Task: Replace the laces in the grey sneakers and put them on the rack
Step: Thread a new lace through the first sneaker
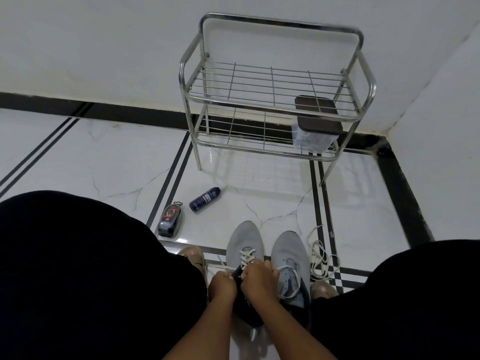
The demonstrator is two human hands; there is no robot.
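Two grey sneakers stand side by side on the floor between my knees, toes pointing away. The left sneaker (243,242) has a white lace (246,256) crossed through its upper eyelets. The right sneaker (290,252) carries only a loose white lace (291,271) over its open throat. My left hand (222,284) and my right hand (258,278) both pinch the lace at the left sneaker's tongue. A spare white lace (320,261) lies in a loose heap to the right of the sneakers. The steel rack (275,100) stands against the wall ahead.
A clear box with a brown lid (318,126) sits on the rack's lower shelf at right. A dark spray can (205,199) and a black packaged item (170,220) lie on the tiles at left. My black-clad knees fill both lower sides; sandalled toes (193,255) show beside the sneakers.
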